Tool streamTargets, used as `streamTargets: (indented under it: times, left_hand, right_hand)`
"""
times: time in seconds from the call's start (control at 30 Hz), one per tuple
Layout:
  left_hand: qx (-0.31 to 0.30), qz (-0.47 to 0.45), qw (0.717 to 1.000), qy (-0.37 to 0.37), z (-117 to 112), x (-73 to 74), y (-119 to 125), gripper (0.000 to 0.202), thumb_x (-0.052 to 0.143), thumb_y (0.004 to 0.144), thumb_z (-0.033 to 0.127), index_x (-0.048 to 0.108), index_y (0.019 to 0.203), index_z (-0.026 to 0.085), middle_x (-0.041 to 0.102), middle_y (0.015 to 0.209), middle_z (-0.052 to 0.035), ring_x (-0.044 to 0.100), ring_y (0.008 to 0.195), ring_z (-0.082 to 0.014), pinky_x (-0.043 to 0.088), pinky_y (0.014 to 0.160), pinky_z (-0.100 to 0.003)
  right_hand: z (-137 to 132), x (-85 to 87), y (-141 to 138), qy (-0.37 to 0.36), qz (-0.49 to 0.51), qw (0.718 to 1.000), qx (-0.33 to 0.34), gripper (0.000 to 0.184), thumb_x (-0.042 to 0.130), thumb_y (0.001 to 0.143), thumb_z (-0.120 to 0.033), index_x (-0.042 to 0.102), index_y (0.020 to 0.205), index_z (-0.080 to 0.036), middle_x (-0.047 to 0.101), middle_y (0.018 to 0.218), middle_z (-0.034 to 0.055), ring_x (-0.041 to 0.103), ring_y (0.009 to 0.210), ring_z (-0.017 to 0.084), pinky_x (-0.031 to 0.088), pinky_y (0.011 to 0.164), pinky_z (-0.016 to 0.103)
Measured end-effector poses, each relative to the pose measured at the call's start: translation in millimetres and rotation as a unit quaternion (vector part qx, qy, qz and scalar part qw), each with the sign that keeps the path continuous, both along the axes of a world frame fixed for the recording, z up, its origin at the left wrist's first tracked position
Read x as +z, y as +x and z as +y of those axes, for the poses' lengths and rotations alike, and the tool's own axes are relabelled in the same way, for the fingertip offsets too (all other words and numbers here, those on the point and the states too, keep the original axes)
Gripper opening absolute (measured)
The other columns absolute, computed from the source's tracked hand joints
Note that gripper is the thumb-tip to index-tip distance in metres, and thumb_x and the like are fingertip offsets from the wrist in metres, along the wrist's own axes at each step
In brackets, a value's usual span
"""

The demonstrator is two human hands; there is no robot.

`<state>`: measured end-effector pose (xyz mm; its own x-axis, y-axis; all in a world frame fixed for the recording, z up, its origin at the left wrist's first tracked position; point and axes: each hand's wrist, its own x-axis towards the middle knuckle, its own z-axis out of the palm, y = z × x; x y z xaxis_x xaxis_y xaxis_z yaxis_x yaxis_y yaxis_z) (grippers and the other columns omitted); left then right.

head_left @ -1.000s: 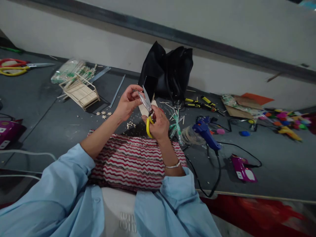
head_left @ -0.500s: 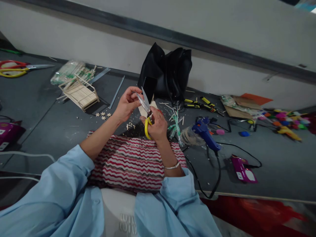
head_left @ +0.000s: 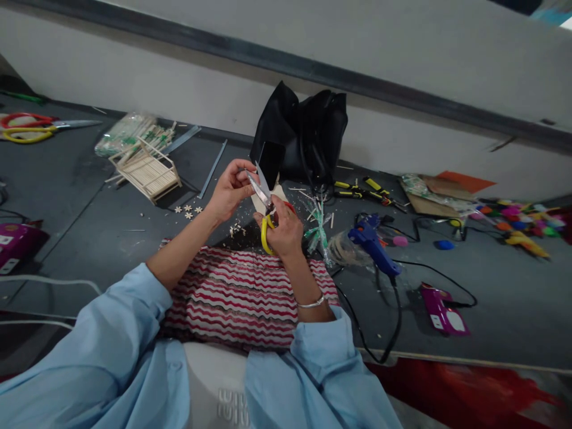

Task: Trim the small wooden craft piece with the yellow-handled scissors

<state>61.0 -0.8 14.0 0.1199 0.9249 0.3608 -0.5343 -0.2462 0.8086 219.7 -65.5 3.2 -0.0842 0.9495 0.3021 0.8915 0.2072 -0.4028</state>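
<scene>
My right hand (head_left: 282, 227) is closed round the yellow handles of a pair of scissors (head_left: 263, 193), whose steel blades stand apart and point up and left. My left hand (head_left: 230, 187) pinches something small at the blades; it is too small to name. Both hands hover above a red-and-white striped cloth (head_left: 236, 292) on my lap. Small wood chips (head_left: 236, 227) lie scattered on the grey floor just beyond the cloth.
A black bag (head_left: 304, 137) leans on the wall. At left stand a stick-built rack (head_left: 147, 171), packets of sticks (head_left: 123, 134) and other scissors (head_left: 31, 128). At right lie a blue glue gun (head_left: 370, 241), yellow pliers (head_left: 364, 189), a purple tool (head_left: 442, 310) and coloured pompoms (head_left: 513, 217).
Both hands have dropped slightly and the scissors' blades have come a little closer together. Nothing else on the floor has moved.
</scene>
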Motion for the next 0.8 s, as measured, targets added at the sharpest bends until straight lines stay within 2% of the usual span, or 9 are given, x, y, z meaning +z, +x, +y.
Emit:
streamTargets:
  times: [0.2,0.4,0.63,0.8]
  left_hand:
    - [-0.014,-0.017,1.0,0.017,3.7,-4.9,-2.1,0.048,0.093,0.059,0.033,0.059,0.092,0.022,0.065,0.075,0.0042,0.059,0.065,-0.0084,0.048,0.063,-0.022]
    - [0.011,0.013,1.0,-0.01,3.8,-6.8,-3.6,0.048,0.092,0.061,0.026,0.056,0.094,0.023,0.062,0.076,0.0034,0.06,0.067,-0.0105,0.048,0.065,-0.025]
    - [-0.009,0.012,0.999,0.045,11.6,-14.3,-6.3,0.052,0.092,0.061,0.034,0.054,0.096,0.022,0.063,0.076,0.0048,0.06,0.066,-0.0083,0.049,0.063,-0.021]
    - [-0.031,0.009,0.999,0.038,10.8,-15.4,-3.3,0.052,0.091,0.064,0.036,0.053,0.097,0.022,0.064,0.075,0.0055,0.063,0.067,-0.008,0.053,0.067,-0.021]
  right_hand:
    - [0.3,0.3,-0.8,-0.008,-0.005,1.0,-0.007,0.058,0.06,0.093,-0.051,0.056,0.143,-0.022,0.074,0.117,0.0109,0.069,0.102,0.024,0.053,0.096,0.034]
    - [-1.4,2.1,-2.1,-0.006,-0.005,1.0,-0.016,0.058,0.062,0.091,-0.055,0.06,0.14,-0.022,0.075,0.111,0.0101,0.07,0.095,0.023,0.053,0.089,0.031]
    - [3.2,-7.4,-0.8,0.035,0.004,0.999,-0.012,0.053,0.065,0.089,-0.054,0.065,0.132,-0.022,0.077,0.109,0.0086,0.07,0.084,0.021,0.052,0.08,0.029]
    - [5.2,-15.7,2.1,0.064,0.068,0.996,-0.001,0.05,0.063,0.09,-0.053,0.066,0.127,-0.02,0.075,0.097,0.0065,0.064,0.072,0.016,0.049,0.071,0.027]
